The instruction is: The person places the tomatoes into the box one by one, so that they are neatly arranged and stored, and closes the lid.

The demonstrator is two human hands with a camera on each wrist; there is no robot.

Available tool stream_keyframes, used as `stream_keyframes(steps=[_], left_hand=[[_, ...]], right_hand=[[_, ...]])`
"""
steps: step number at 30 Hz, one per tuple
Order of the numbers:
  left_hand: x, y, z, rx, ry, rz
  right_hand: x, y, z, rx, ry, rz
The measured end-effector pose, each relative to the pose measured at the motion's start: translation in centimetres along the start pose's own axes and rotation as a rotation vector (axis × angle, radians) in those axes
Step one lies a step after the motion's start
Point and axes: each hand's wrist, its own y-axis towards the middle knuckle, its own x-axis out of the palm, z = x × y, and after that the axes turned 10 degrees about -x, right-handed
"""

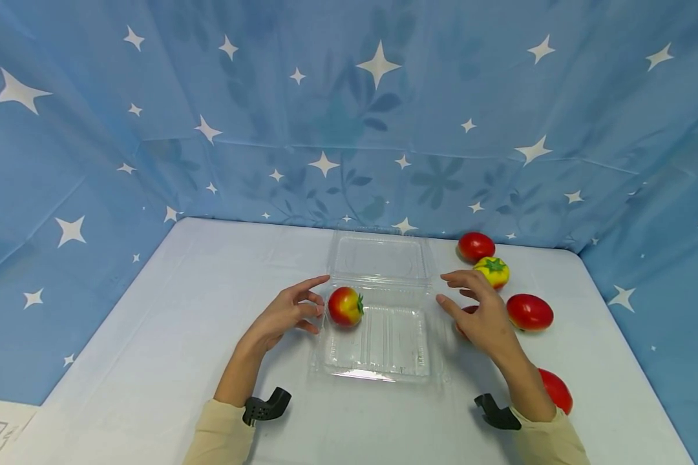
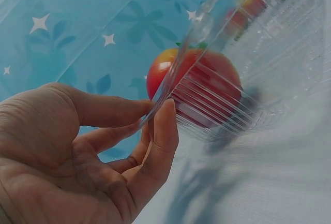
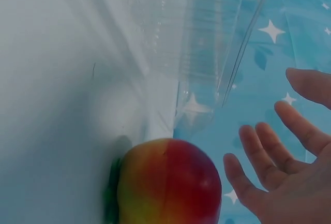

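A clear plastic clamshell box (image 1: 398, 342) lies open on the table, its lid (image 1: 378, 255) folded back. Inside, near the left wall, sits a red-and-yellow tomato-like fruit (image 1: 344, 307) with a green leafy top. My left hand (image 1: 285, 313) pinches the box's left rim between thumb and fingers, as the left wrist view shows. On the other side, my right hand (image 1: 485, 320) hovers with spread, loosely bent fingers and holds nothing. Close to it is another red-and-yellow fruit (image 3: 168, 182), partly hidden beneath the hand in the head view.
Right of the box lie several more fruits: a red one (image 1: 475, 247) at the back, a yellow one with a green top (image 1: 493, 271), a red oval one (image 1: 530, 312) and another (image 1: 557, 391) partly behind the right forearm. A starry blue curtain (image 1: 337, 116) surrounds the white table (image 1: 221, 271).
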Motion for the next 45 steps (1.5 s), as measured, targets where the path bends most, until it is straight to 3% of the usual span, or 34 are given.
stream_keyframes(steps=[29, 45], left_hand=[[-0.2, -0.1, 0.0, 0.005, -0.001, -0.009], [-0.2, 0.1, -0.1, 0.007, 0.003, -0.005]], right_hand=[[-2.5, -1.4, 2.8, 0.062, 0.017, -0.064], [-3.6, -1.6, 4.1, 0.092, 0.054, -0.182]])
